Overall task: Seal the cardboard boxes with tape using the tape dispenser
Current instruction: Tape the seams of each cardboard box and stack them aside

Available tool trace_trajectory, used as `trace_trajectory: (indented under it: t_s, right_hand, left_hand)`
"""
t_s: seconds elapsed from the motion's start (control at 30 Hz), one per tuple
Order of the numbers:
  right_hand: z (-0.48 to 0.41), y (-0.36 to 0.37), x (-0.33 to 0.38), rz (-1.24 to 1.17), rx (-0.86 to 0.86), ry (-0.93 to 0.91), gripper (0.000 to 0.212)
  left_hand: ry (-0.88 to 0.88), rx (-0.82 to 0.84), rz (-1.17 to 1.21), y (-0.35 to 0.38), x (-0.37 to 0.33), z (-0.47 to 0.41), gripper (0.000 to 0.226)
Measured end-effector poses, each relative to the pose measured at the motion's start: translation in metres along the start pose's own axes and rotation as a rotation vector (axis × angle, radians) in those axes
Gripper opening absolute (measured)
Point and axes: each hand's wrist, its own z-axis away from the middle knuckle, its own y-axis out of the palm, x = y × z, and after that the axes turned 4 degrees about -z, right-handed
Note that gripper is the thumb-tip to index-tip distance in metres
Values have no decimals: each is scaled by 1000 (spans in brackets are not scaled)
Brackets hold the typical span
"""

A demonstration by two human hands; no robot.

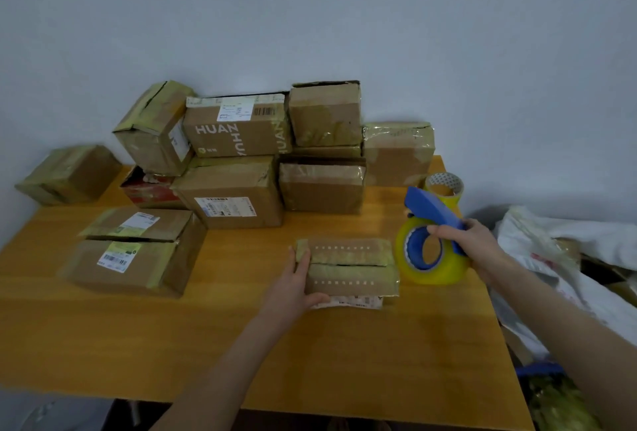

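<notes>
Box steadied, dispenser set at its right end.

The box (348, 267) was gripped at its left end by the left hand (293, 289) — fingers laid over the top, thumb hooked at the near edge — likely so that it would not slide on the table (241, 344) under the tape's pull. Just right of it the dispenser (432, 211) was held by its blue handle in the closed right hand (472, 241), the roll just beside the box's right end, judged ready for a strip along the open centre seam. Other boxes (238, 130) were stacked beyond both hands.
</notes>
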Motion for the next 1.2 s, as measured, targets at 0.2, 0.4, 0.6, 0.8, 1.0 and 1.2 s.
trace_trajectory:
  t_s: [0.2, 0.4, 0.6, 0.8, 1.0, 1.2]
  right_hand:
    - [42, 26, 60, 278, 257, -175, 67]
    - [50, 78, 60, 602, 415, -259, 55]
    - [46, 72, 64, 634, 545, -241, 47]
    - [41, 60, 59, 606, 586, -227, 56]
    - [37, 53, 58, 595, 628, -238, 60]
    - [29, 51, 59, 644, 639, -271, 49]
  left_hand:
    - [40, 7, 11, 1, -3, -5, 106]
    - [69, -54, -37, 5, -2, -7, 108]
    - [105, -128, 373, -4, 12, -9, 76]
    - [-178, -73, 1267, -43, -16, -13, 54]
    - [-249, 85, 1366, -44, -41, -17, 37]
    - [-310, 23, 1409, -50, -39, -15, 22]
